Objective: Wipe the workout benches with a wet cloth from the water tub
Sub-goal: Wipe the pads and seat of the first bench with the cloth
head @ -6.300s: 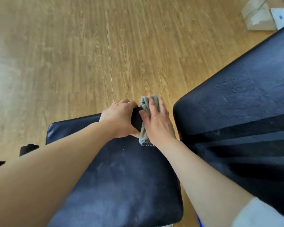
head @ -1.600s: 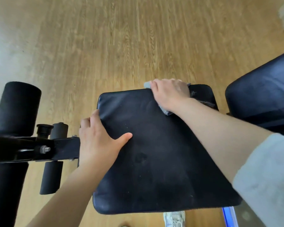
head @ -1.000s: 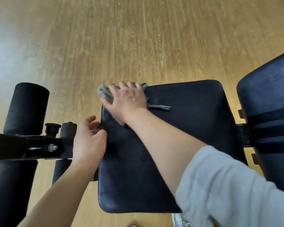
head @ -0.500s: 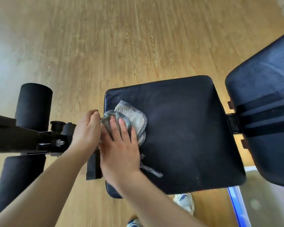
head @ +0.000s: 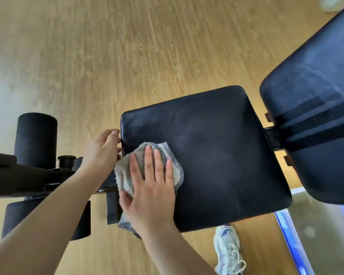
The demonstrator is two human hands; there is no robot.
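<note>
Pressing our right hand (head: pixel 151 187) flat, fingers straight, on the grey cloth (head: pixel 125 175), we pin it at the black seat pad's (head: pixel 216 155) left edge. Our left hand (head: pixel 101 151) rests loose-fingered against that edge, holding nothing. Foam rollers (head: pixel 36 139) stand left, the backrest pad (head: pixel 316 116) right, above wooden floor (head: pixel 107 56).

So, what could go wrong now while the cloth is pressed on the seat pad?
1. The cloth overhangs the left edge of the seat pad under a flat right hand, not a grip; it may slide off onto the floor.
2. The left hand sits by that edge beside the metal frame; a stroke toward it could knock the fingers against the frame.
</note>
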